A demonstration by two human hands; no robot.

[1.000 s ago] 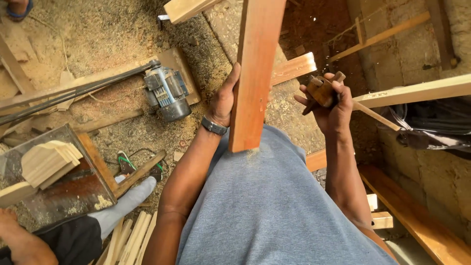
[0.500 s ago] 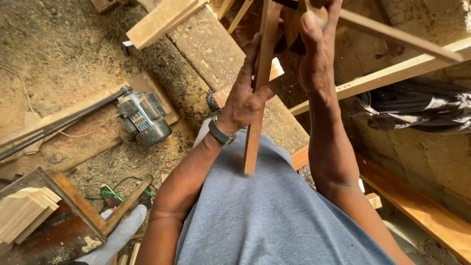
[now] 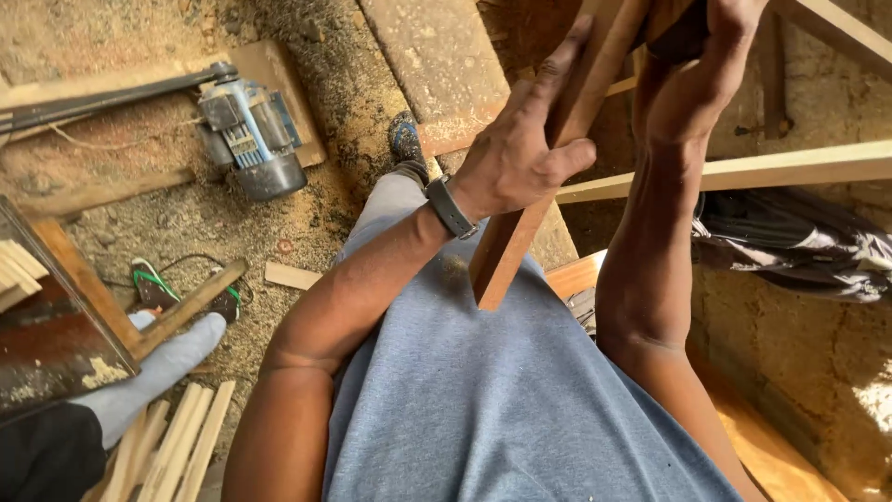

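Sawdust floor (image 3: 167, 214) carries an electric motor (image 3: 249, 130) far left; my left hand (image 3: 516, 153) grips the wooden batten (image 3: 520, 232); right hand (image 3: 711, 33) grip state indeterminable

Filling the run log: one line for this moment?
left hand: grips plank | right hand: raised, mostly out of frame | motor: on floor

Sawdust floor (image 3: 139, 214): electric motor (image 3: 251, 135), wood offcut (image 3: 291, 276), slats (image 3: 177, 446).

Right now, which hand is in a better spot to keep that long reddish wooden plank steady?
Probably the left hand: its palm and fingers lie along the long reddish wooden plank. The right hand is raised to the frame's top edge, mostly out of view.
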